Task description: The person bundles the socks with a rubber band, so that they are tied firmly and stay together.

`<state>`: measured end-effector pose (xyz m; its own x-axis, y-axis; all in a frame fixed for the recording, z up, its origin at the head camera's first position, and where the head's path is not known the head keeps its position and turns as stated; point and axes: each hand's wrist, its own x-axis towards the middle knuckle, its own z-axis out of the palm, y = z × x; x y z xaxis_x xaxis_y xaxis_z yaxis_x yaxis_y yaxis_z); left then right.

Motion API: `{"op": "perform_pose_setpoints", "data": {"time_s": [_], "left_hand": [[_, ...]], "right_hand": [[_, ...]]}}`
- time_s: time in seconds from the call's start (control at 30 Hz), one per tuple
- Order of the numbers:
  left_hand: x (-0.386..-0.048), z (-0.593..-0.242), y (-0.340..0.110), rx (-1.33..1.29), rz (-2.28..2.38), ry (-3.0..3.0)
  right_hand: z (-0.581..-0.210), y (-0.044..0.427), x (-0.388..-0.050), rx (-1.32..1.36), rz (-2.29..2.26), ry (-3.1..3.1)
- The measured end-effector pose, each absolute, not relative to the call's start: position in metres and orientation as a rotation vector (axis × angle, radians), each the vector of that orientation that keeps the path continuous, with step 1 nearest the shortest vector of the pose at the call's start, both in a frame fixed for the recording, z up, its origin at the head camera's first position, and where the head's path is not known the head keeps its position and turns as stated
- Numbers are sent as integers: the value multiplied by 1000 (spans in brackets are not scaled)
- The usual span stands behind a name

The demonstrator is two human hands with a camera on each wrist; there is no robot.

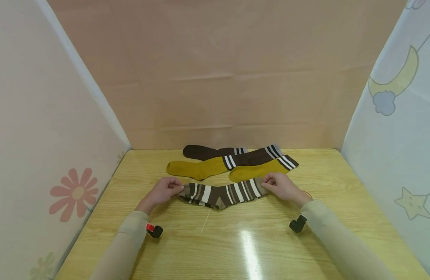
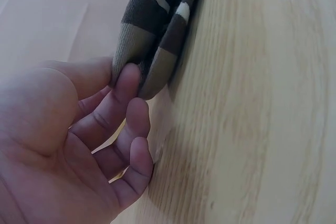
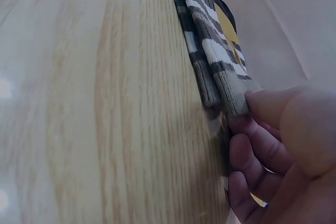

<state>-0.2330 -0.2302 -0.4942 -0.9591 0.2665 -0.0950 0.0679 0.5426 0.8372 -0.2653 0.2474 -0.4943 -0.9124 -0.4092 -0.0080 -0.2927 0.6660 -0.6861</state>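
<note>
Two brown, tan and white striped socks lie one against the other at the table's middle; in the head view the upper striped sock (image 1: 236, 193) mostly covers the lower one. My left hand (image 1: 165, 189) pinches the upper sock's tan toe (image 2: 132, 43) between thumb and finger. Beside it, in the left wrist view, shows the lower sock's toe (image 2: 159, 72). At the other end, my right hand (image 1: 280, 186) pinches the ribbed tan cuff (image 3: 231, 94) of the upper sock. The lower sock's cuff (image 3: 206, 85) hangs just beside it, apart from the fingers.
Behind the striped pair lie two mustard socks with striped cuffs, a longer one (image 1: 186, 169) and a nearer one (image 1: 253, 172). Farther back are dark brown socks (image 1: 204, 152) with grey cuffs. The wooden table (image 1: 200, 249) has cloth-covered walls (image 1: 232, 77) at the back and both sides.
</note>
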Motion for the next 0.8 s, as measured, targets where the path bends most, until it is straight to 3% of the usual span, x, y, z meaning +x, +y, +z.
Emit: {"op": "perform_pose_setpoints", "data": {"time_s": [0.8], "left_hand": [[-231, -501, -231, 328, 1179, 2772]], "right_hand": [[-501, 250, -267, -660, -994, 2758]]}}
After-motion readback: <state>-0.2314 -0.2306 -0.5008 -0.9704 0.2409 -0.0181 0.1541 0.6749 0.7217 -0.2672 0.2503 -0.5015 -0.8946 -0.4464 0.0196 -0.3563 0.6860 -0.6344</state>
